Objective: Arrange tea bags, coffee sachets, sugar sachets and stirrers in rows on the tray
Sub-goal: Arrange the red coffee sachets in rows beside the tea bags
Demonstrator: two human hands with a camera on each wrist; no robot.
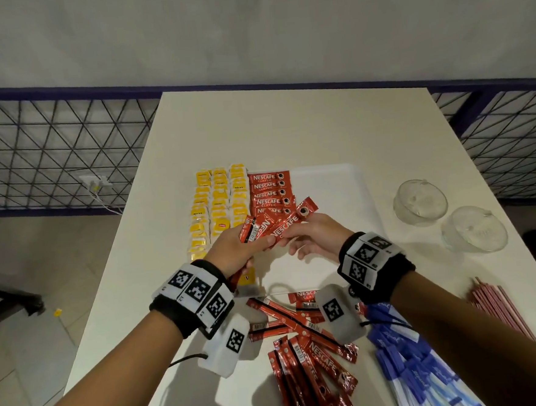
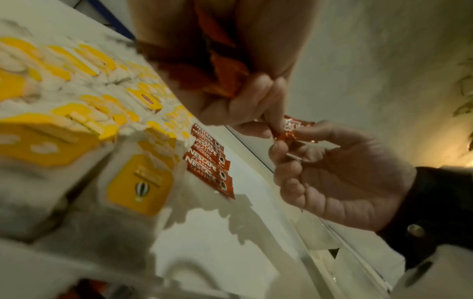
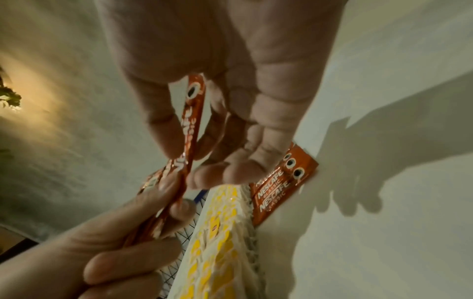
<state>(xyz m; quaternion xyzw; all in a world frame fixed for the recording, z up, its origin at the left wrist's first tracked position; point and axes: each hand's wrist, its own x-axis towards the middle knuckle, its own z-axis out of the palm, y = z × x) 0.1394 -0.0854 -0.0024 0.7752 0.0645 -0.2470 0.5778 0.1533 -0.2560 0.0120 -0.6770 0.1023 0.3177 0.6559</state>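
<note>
The left hand clutches spare coffee sachets as stock while the right hand pinches one sachet free for the coffee row on the tray.

two clear glass bowls, wire mesh fence, wall socket

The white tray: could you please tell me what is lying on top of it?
On the white tray lie rows of yellow tea bags and a column of red coffee sachets. Both hands cover its near part.
</note>
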